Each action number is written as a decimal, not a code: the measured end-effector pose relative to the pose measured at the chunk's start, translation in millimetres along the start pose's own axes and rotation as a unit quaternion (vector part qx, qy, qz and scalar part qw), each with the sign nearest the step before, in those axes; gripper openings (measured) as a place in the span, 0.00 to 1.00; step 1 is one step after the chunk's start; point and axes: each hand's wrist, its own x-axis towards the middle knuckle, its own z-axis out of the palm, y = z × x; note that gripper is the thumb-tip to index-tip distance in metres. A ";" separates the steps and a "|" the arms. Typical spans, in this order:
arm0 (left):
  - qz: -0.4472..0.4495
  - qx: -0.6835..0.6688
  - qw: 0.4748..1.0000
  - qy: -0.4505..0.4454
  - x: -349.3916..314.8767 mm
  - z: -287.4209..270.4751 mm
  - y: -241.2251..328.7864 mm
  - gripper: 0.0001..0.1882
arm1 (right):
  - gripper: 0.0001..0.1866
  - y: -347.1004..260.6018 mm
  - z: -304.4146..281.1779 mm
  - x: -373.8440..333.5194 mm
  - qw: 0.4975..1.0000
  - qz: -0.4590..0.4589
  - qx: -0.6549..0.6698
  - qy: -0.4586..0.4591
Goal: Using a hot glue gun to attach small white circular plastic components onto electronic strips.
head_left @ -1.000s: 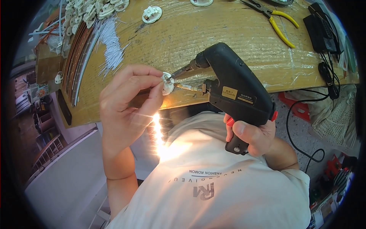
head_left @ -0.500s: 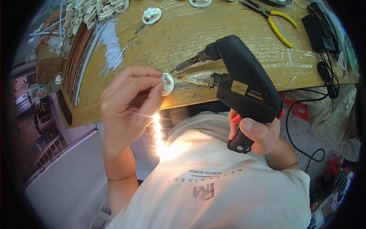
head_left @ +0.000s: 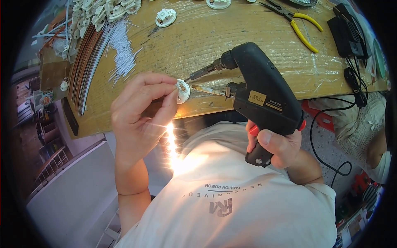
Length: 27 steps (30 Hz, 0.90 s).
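Observation:
My left hand (head_left: 140, 105) is closed, thumb and fingers pinching the near side of a small round white plastic base (head_left: 184, 94) with metal contacts. My fingertips cover part of that base, so anything else between them is hidden. A black soldering gun (head_left: 269, 89) is gripped by its handle in my right hand (head_left: 283, 148), with the index finger at the red trigger (head_left: 254, 130). Its upper tube, the solder feed (head_left: 202, 73), and its lower soldering tip (head_left: 206, 89) both point left, their ends close to the base. Whether either end touches it I cannot tell.
White bases (head_left: 166, 17) lie at the back, with a heap of similar parts (head_left: 97, 14) at far left. Cut white wires (head_left: 123, 56) and brown strips (head_left: 84, 62) lie left. Yellow-handled pliers (head_left: 295, 22) and a black power adapter (head_left: 349, 33) lie right. Another person's arm (head_left: 377, 149) shows at right.
The soldering gun has shifted slightly left and down, bringing its ends closer to the base. My left hand has edged a little right. Another person's arm has come into view at the right edge.

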 end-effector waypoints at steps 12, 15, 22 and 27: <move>-0.004 -0.004 1.000 0.017 -0.9 3.7 -3.1 0.07 | 0.17 -0.4 1.2 -0.7 0.999 -0.028 -0.023 0.022; -0.009 0.003 0.999 0.033 1.6 5.1 0.2 0.07 | 0.17 -1.0 -0.6 1.3 0.998 -0.050 -0.034 0.009; -0.016 -0.010 0.999 0.035 -8.8 0.6 -7.5 0.03 | 0.16 -6.6 6.6 1.7 0.999 -0.018 -0.032 -0.011; -0.046 -0.100 0.990 0.093 -20.7 -13.9 5.1 0.04 | 0.12 -11.1 15.2 2.4 0.995 -0.095 0.026 -0.013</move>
